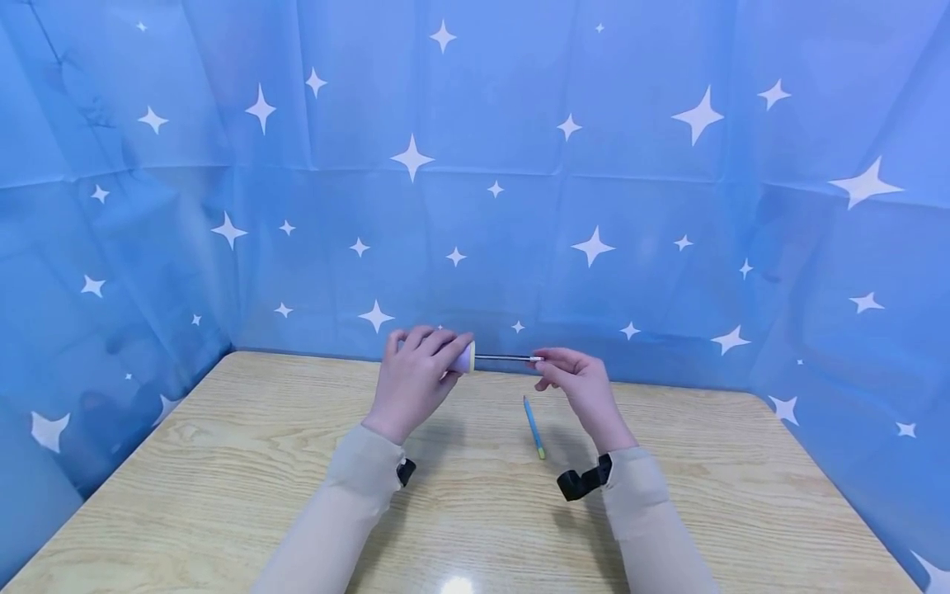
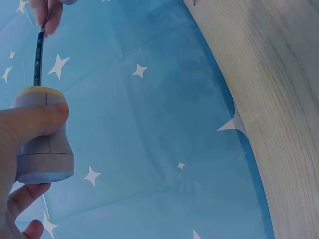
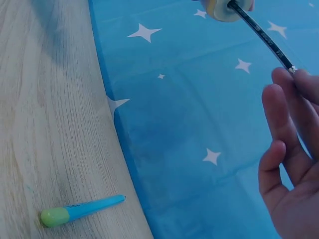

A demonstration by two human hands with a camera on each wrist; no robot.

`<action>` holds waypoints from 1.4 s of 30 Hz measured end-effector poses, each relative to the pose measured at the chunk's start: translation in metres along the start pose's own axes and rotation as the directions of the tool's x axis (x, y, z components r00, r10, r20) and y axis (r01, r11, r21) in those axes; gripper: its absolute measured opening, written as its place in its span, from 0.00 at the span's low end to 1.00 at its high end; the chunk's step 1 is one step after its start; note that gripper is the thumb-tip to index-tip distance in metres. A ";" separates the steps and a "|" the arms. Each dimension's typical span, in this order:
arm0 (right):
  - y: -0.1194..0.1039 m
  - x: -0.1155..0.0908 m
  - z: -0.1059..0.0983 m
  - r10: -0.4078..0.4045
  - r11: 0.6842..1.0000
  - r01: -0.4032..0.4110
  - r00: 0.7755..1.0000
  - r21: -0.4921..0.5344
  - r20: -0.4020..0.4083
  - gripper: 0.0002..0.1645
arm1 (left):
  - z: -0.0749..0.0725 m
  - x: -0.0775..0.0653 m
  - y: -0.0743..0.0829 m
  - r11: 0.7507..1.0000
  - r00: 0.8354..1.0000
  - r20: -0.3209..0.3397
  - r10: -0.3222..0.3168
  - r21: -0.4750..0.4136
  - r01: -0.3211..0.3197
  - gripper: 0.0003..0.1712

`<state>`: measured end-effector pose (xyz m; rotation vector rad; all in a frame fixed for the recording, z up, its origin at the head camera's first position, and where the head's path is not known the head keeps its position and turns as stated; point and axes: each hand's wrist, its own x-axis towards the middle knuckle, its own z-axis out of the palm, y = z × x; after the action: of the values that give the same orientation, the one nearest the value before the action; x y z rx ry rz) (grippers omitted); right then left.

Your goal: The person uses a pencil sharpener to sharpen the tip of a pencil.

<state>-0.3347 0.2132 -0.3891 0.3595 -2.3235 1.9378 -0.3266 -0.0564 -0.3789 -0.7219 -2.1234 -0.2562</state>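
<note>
"Which step are you watching?"
"Sharpening, I'm judging: the left hand (image 1: 416,375) is gripping what I'm taking for a lavender sharpener (image 2: 45,144); at its three o'clock, the right hand (image 1: 577,384) is pinching the dark pencil (image 2: 38,59), whose far end is sitting inside."
"Next?"
"Probably it's calling for straight alignment and turning."
"Any writing?"
"Pale lettering is running along it, too blurred for me. A blue pencil (image 3: 82,209) is lying on the worktop (image 1: 260,462), at four o'clock."
</note>
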 end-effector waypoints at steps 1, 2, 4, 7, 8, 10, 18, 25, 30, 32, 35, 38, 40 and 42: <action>0.000 0.000 0.000 0.002 1.000 -0.002 1.000 -0.002 -0.003 0.22 | 0.000 0.000 0.000 1.000 1.000 0.002 -0.001 -0.001 0.001 0.28; 0.000 0.000 0.001 0.003 1.000 -0.003 1.000 -0.007 -0.004 0.22 | 0.001 0.000 0.001 1.000 1.000 0.002 -0.001 -0.002 0.001 0.28; 0.001 0.000 0.001 -0.001 1.000 0.001 1.000 -0.009 -0.002 0.22 | 0.001 0.000 0.001 1.000 1.000 0.003 0.000 -0.005 0.000 0.28; 0.002 -0.001 0.003 -0.011 1.000 0.011 1.000 -0.017 0.009 0.21 | 0.001 0.000 0.001 1.000 1.000 0.008 -0.002 -0.005 0.002 0.28; 0.002 0.000 0.003 -0.014 1.000 0.014 1.000 -0.017 0.013 0.21 | 0.001 0.000 0.001 1.000 1.000 0.009 -0.002 -0.004 0.003 0.28; 0.002 0.000 0.003 -0.021 1.000 0.022 1.000 -0.013 0.019 0.21 | 0.000 0.000 0.001 1.000 1.000 0.010 -0.002 -0.002 0.002 0.28; 0.002 0.000 0.003 -0.038 0.999 0.039 0.999 -0.035 0.031 0.19 | 0.000 0.000 0.002 1.000 1.000 0.009 0.007 -0.004 -0.007 0.27; 0.002 -0.001 0.006 -0.030 0.996 0.030 1.000 -0.086 0.009 0.24 | 0.001 0.000 0.003 1.000 1.000 -0.010 0.018 -0.004 -0.018 0.27; 0.002 -0.001 0.008 -0.035 0.994 0.034 0.999 -0.106 -0.013 0.25 | 0.000 0.001 0.004 1.000 1.000 -0.014 0.021 -0.006 -0.021 0.28; 0.002 -0.001 0.008 -0.033 0.994 0.030 0.999 -0.105 -0.025 0.24 | 0.000 0.001 0.004 1.000 1.000 -0.009 0.022 -0.006 -0.022 0.28; 0.002 -0.002 0.008 -0.025 0.996 0.021 0.999 -0.088 -0.040 0.24 | 0.000 0.002 0.005 1.000 1.000 0.005 0.022 -0.007 -0.022 0.28; 0.002 -0.002 0.009 -0.017 0.998 0.015 0.999 -0.054 -0.048 0.25 | 0.000 0.002 0.005 1.000 1.000 0.012 0.022 -0.007 -0.022 0.28; 0.003 -0.002 0.009 -0.012 0.999 0.010 0.999 -0.035 -0.049 0.26 | 0.001 0.001 0.006 1.000 1.000 0.012 0.023 -0.009 -0.023 0.28; 0.003 -0.002 0.009 -0.009 1.000 0.007 0.999 -0.028 -0.050 0.26 | 0.001 0.001 0.006 1.000 1.000 0.003 0.026 -0.009 -0.026 0.28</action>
<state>-0.3328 0.2048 -0.3940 0.3142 -2.3117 1.8866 -0.3246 -0.0510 -0.3788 -0.7546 -2.1160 -0.2504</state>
